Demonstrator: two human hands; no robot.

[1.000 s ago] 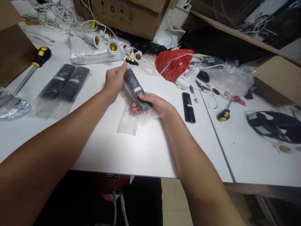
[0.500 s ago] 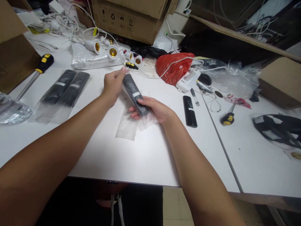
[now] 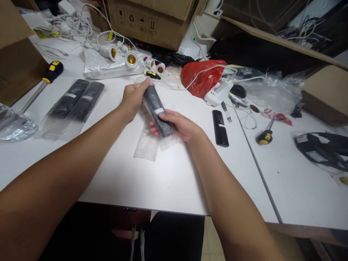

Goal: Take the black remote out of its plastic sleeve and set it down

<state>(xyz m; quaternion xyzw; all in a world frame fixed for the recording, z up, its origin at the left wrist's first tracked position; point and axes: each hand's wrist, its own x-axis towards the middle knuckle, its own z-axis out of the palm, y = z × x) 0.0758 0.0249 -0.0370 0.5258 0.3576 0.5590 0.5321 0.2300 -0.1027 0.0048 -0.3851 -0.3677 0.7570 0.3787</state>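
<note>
A slim black remote in a clear plastic sleeve (image 3: 156, 107) lies slanted just above the white table (image 3: 168, 177). My left hand (image 3: 133, 98) pinches its far upper end. My right hand (image 3: 180, 124) cups the near lower end, thumb on top. Loose clear bag plastic (image 3: 148, 145) hangs from under the remote onto the table. Two more bagged black remotes (image 3: 74, 102) lie side by side to the left. A bare black remote (image 3: 219, 127) lies to the right of my right hand.
Screwdrivers with yellow-black handles lie at far left (image 3: 50, 72) and at right (image 3: 265, 136). White lamp sockets with cables (image 3: 122, 56), a red bag (image 3: 201, 74), a white power adapter (image 3: 219, 92) and cardboard boxes (image 3: 152, 18) crowd the back. Black cables in plastic (image 3: 323, 148) lie at right.
My hands and the bagged remote have stayed nearly in place; my left fingers have closed a little further over the remote's top end. The view has shifted slightly.
</note>
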